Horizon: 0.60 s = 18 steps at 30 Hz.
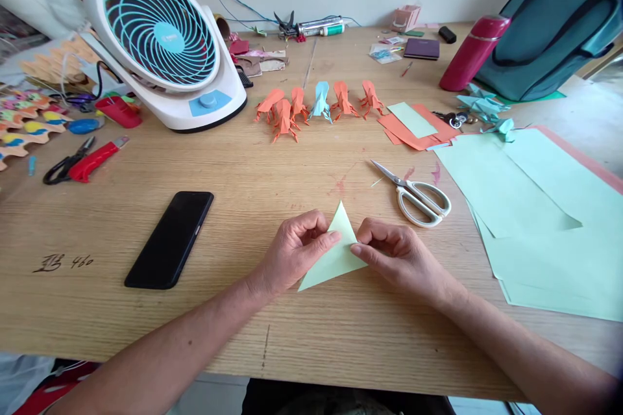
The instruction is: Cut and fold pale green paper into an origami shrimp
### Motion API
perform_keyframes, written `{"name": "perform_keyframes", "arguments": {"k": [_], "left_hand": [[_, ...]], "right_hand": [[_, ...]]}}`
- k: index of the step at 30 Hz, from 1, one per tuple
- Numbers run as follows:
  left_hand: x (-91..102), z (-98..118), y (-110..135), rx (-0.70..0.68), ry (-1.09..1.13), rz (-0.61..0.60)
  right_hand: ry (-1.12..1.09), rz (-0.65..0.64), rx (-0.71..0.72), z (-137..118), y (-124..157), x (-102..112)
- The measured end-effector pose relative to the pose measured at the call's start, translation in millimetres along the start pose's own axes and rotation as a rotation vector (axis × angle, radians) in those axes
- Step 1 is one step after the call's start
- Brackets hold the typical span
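Shows a matt pale-green paper triangle [331, 264] on a smooth wood-grain bench [272, 171]. Nearby, a glossy black phone [170, 238], scissors [419, 198] with shiny metal blades and white plastic handles, a glossy white plastic fan [160, 38].

Bright, even daylight, strongest at the far right, where the view washes out pale. Soft, short shadows lie under the left hand [292, 252], right hand [403, 259] and scissors [421, 199]. The paper [335, 256] is sharp. The edges bend — the fan [160, 38] stretches and the table [243, 168] rim curves — and the corners darken.
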State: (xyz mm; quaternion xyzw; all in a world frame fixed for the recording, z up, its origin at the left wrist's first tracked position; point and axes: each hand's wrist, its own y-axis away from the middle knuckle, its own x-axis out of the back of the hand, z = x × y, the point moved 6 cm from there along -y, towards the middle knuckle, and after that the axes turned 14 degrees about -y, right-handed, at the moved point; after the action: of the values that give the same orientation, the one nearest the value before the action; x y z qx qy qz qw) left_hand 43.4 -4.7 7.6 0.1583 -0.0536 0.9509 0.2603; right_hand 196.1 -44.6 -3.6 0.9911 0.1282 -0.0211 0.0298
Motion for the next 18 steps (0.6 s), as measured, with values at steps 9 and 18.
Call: {"name": "perform_keyframes", "arguments": {"k": [9, 18], "left_hand": [[-7.5, -7.6, 1.5, 0.075, 0.017, -0.077], [-6.2, -7.3, 1.0, 0.106, -0.045, -0.035]], "right_hand": [[0.034, 0.022, 0.063, -5.6, 0.3, -1.2], [0.135, 0.111, 0.12, -7.0, 2.6, -2.7]]}}
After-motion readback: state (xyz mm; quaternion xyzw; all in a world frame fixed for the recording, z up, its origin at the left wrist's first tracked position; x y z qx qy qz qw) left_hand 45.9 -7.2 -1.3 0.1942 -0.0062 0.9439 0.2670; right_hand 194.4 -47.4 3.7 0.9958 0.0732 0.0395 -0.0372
